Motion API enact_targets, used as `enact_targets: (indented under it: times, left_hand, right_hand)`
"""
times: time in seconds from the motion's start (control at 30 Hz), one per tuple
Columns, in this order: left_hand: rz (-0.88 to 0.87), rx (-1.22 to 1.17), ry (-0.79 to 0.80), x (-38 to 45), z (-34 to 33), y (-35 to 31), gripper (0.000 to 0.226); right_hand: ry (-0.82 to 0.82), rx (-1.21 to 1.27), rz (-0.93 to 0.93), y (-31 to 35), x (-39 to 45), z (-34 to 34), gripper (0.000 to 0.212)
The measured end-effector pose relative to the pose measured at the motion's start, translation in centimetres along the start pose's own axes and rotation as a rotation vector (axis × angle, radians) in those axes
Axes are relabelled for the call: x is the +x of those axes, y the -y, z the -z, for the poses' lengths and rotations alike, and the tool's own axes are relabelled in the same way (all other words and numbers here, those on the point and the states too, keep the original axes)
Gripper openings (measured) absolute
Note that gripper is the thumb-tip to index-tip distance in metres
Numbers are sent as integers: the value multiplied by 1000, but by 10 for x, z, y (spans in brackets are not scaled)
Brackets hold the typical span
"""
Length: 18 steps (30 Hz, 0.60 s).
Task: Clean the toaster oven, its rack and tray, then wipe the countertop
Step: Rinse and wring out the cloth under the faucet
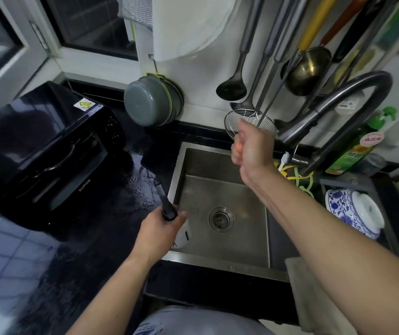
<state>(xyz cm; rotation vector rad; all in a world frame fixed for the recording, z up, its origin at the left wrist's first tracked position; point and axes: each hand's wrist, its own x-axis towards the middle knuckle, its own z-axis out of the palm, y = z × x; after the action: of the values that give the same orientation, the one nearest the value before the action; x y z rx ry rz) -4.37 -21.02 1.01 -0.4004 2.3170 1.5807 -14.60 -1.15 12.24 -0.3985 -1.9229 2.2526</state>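
Over the sink [220,189] — left hand [159,228] grips spray bottle [181,234], right hand [251,151] fisted.

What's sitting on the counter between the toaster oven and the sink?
Head view: only bare, wet black countertop lies between the toaster oven and the sink.

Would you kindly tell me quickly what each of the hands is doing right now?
Left hand: grips a spray bottle by its black nozzle.
Right hand: fist raised over the sink; contents cannot be told.
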Motion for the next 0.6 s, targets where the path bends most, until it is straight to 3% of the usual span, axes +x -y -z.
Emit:
enact_targets:
  times: [0.37, 0.6]
  left_hand:
    - [3, -48, -14, -9, 10, 3, 32]
    - [-21, -44, 15, -17, 15, -6, 32]
  right_hand:
    - [-11, -44, -72, -12, 8, -1, 56]
    - [110, 39, 17, 41, 8, -6, 51]
